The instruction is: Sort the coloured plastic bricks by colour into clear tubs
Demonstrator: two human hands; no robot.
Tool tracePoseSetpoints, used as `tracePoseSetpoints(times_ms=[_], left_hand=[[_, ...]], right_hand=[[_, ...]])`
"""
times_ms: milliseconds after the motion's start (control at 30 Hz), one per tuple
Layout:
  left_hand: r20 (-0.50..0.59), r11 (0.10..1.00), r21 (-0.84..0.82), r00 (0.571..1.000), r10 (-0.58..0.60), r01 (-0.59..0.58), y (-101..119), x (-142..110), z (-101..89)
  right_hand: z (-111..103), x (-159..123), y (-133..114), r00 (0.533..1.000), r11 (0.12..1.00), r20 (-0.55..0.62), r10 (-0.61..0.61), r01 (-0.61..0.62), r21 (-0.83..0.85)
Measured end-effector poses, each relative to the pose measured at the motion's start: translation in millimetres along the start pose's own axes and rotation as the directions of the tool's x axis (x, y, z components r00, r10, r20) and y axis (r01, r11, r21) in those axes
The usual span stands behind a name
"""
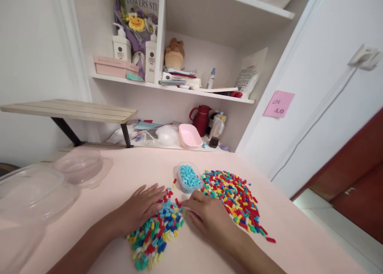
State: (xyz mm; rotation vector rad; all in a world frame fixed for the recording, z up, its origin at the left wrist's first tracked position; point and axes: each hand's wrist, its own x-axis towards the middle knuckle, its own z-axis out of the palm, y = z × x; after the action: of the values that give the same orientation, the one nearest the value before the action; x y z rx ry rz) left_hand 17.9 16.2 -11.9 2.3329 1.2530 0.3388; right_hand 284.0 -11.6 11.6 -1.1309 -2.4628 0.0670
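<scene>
- Left hand [146, 205]: palm down at the left-far edge of the nearer pile of small, multicoloured plastic pieces [155, 230]; fingers extended, slightly spread, no grip apparent. Placement probably steadies or spreads the pile.
- Right hand [206, 210]: at the pile's right-far edge, fingers curled, index and thumb toward the pieces. Cannot tell whether a piece is pinched.
- Nearer pile lies between and below the hands, presumably for easy reach; light-blue pieces gather at its far part.
- Small clear plastic tub [188, 190], holding light-blue pieces [189, 176], stands just beyond the hands; likely keeps one colour apart.
- Larger mixed-colour pile [236, 196] spreads right of the tub, perhaps a reserve.
- Surface: pale pink, smooth tabletop [131, 170]; clear plastic containers [36, 190] at left.
- Room: slatted light-wood stand [68, 110] far left; white shelving [206, 91] beyond; pink rounded plastic basin [190, 137] beside a dark-red jug [202, 120]; pink paper note [279, 104] on the right wall.
</scene>
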Motion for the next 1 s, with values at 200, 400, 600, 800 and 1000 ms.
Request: tracePoseSetpoints(times_ms=[200,400,600,800,1000], left_hand=[[-0.133,0.997,-0.056,0.990,0.042,-0.049,7,5,6.9],[-0.349,0.998,-0.040,0.936,-0.054,0.043,-15,13,14.2],[-0.390,0.995,-0.028,0.916,-0.097,0.094,-14,12,7.0],[-0.395,0.996,0.016,0.915,-0.077,0.091,-13,13,6.6],[-0.393,0.997,0.036,0.918,-0.047,0.066,-17,15,9.1]], right_hand=[[10,-1,7,0.995,0.994,0.033,0.098,-0.096,-0.046],[21,-1,4,0.997,0.996,0.020,0.071,-0.069,-0.057],[29,2,1,0.997,0.996,0.023,0.074,-0.073,-0.053],[32,4,1,0.997,0.998,0.029,0.065,-0.064,-0.023],[29,5,1,0.992,0.986,0.015,0.122,-0.123,0.117]])
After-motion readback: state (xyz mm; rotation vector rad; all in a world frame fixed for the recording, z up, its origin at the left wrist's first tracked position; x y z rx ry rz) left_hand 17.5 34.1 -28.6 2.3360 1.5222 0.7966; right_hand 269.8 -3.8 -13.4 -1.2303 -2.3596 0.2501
